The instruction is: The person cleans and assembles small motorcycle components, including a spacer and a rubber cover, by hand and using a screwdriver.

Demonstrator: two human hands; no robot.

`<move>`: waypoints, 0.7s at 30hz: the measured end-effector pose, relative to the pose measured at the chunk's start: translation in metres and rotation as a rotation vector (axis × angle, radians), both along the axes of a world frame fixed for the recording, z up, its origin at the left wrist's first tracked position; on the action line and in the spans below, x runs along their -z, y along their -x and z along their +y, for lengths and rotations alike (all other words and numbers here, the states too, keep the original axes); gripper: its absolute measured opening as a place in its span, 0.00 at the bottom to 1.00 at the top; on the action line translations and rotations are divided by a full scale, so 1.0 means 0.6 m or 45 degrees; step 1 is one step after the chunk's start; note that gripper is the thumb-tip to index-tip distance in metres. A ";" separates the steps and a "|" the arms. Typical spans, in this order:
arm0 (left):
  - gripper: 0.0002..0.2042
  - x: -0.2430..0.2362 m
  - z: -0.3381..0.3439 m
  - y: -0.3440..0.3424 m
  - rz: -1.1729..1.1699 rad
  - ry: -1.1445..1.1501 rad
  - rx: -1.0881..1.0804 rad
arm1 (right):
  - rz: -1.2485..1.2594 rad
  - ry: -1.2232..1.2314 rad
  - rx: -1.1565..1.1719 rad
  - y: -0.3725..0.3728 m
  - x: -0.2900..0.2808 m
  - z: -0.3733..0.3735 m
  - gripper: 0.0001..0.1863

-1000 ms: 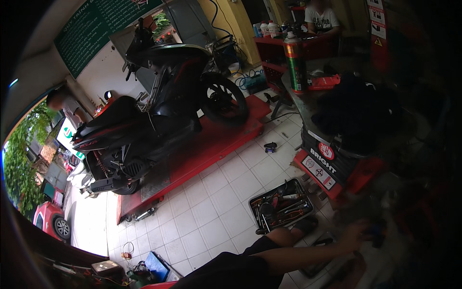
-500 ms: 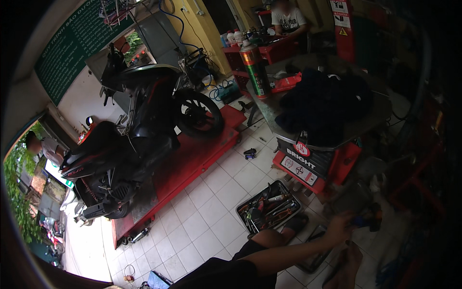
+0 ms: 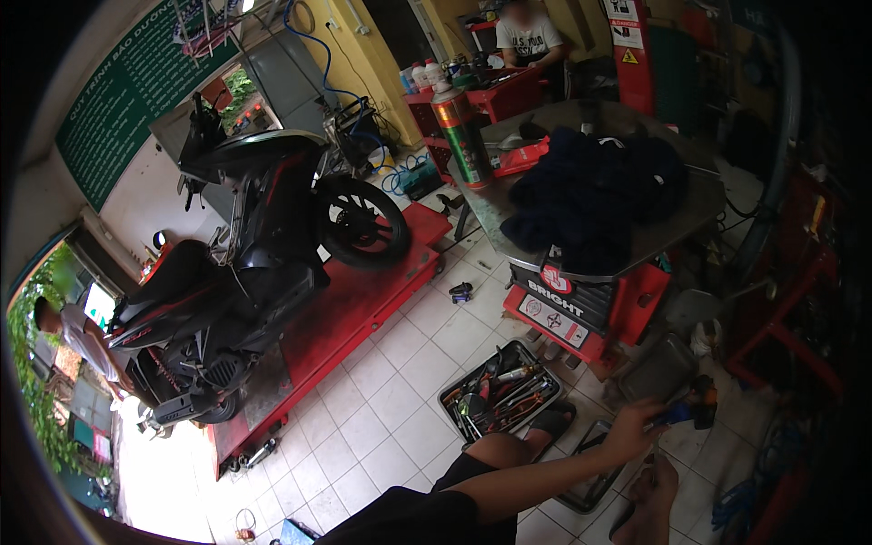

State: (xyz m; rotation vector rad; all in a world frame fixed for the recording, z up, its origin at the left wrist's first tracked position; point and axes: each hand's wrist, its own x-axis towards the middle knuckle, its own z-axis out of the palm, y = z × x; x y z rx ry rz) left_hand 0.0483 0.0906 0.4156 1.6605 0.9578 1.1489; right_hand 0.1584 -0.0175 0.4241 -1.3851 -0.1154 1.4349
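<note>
My left hand (image 3: 633,431) reaches across from the lower middle on an outstretched arm. Its fingers are wrapped round the blue grip of a tool (image 3: 676,415) with a dark head and an orange patch; its exact kind is unclear. Just below, my right hand (image 3: 656,483) is closed, fingers curled, and a thin dark tip shows at its top; what it grips is mostly hidden. Under my forearm lies a shallow black tray (image 3: 590,500) on the tiles. An open toolbox (image 3: 445,397) full of pliers, wrenches and screwdrivers sits beside my sandalled foot (image 3: 551,421).
A dark motorbike (image 3: 245,245) stands on a red lift (image 3: 363,313) at left. A metal-topped table (image 3: 658,250) carries dark cloth (image 3: 590,195) and a spray can (image 3: 461,136). Another grey tray (image 3: 661,368) lies near the tool. Two people (image 3: 529,41) are farther off, one beyond the motorbike.
The whole view has shifted slightly left. Both my hands stay close together, the tool still in the left one. The person beyond the motorbike appears lower, an arm reaching toward its rear.
</note>
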 end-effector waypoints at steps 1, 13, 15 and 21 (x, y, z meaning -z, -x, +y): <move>0.15 0.002 0.002 0.000 -0.017 0.014 0.023 | 0.001 -0.001 0.001 -0.004 0.013 -0.001 0.12; 0.15 -0.012 0.006 0.003 0.028 0.088 0.119 | -0.436 -0.370 -0.074 -0.021 0.069 -0.012 0.13; 0.16 -0.010 0.005 0.002 0.065 0.091 0.114 | -0.446 -0.415 -0.049 -0.019 0.078 -0.012 0.12; 0.16 -0.014 0.001 0.001 -0.095 -0.018 0.081 | -0.458 -0.363 -0.057 -0.007 0.034 -0.002 0.12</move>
